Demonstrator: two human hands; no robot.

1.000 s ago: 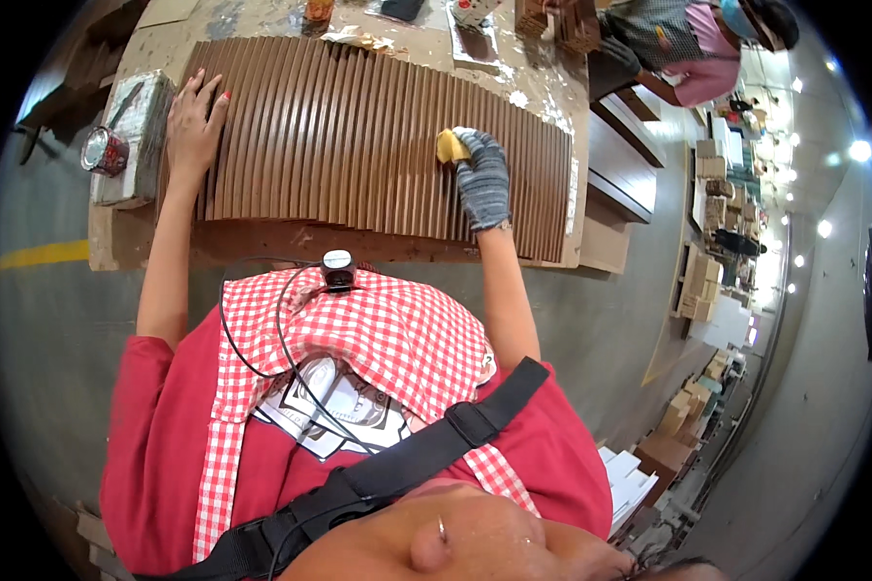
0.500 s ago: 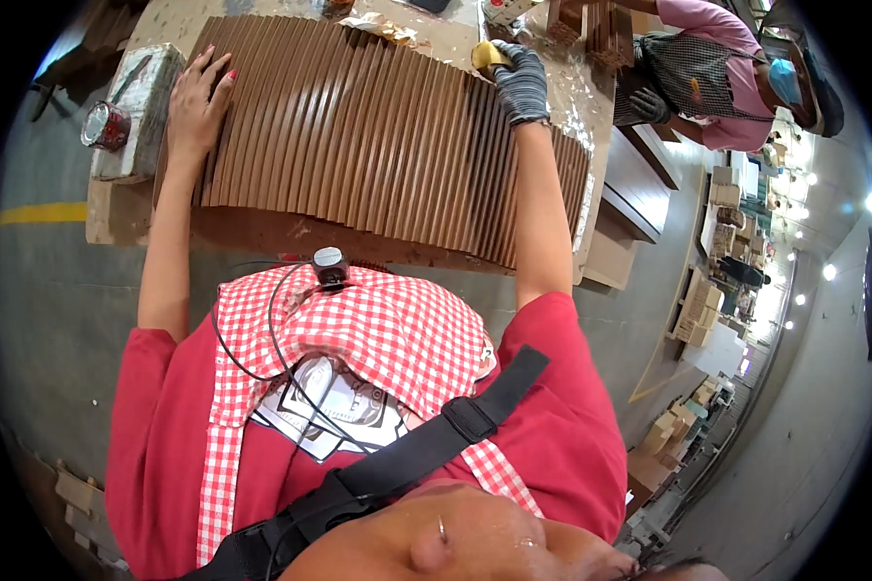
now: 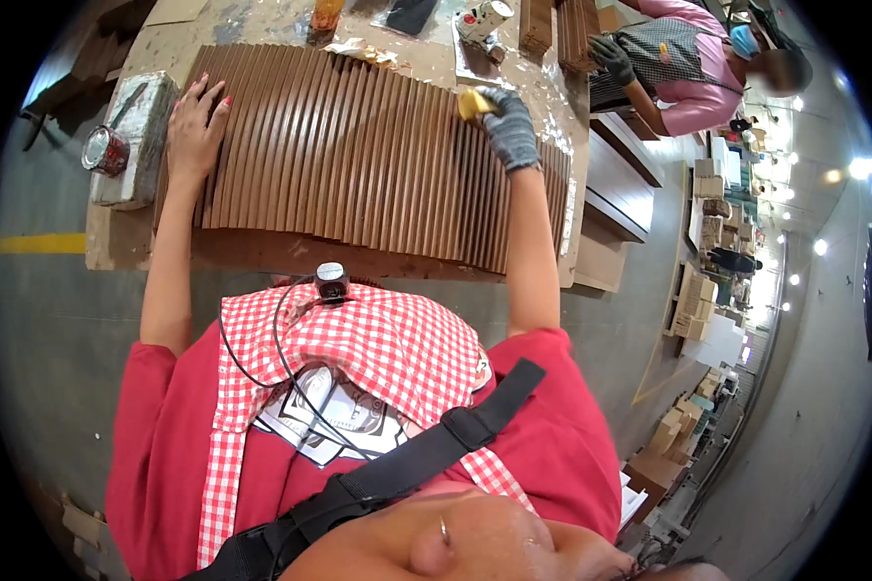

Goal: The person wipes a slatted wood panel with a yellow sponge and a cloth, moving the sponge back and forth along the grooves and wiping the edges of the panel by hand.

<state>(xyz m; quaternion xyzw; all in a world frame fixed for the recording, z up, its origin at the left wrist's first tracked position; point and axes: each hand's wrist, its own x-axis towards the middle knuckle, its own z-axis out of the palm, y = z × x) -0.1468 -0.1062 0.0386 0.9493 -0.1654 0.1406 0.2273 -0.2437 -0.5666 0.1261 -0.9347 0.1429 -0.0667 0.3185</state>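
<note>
A row of narrow brown wooden slats [image 3: 339,145], lying side by side, covers the middle of the worktable [image 3: 252,250]. My left hand [image 3: 196,131], bare, rests flat with its fingers stretched over the slats at the left end. My right hand [image 3: 507,131] wears a grey striped glove and grips a yellow pad [image 3: 474,104], seemingly folded; whether it is sponge or abrasive I cannot make out. The pad is at the far edge of the slats, toward their right end.
Left of the slats, a wrapped block [image 3: 138,111] carries a tin [image 3: 106,151]. An amber jar [image 3: 326,19] and a paint-spattered can [image 3: 484,21] stand at the back. A co-worker [image 3: 688,68] is beside stacked brown strips [image 3: 577,34] at the far right. Dark boards [image 3: 618,194] lie right of the table.
My right hand has come nearer to me with the yellow pad. The left hand stays on the slats. The co-worker's gloved hand has moved to the stacked strips. The whole view has shifted slightly.
</note>
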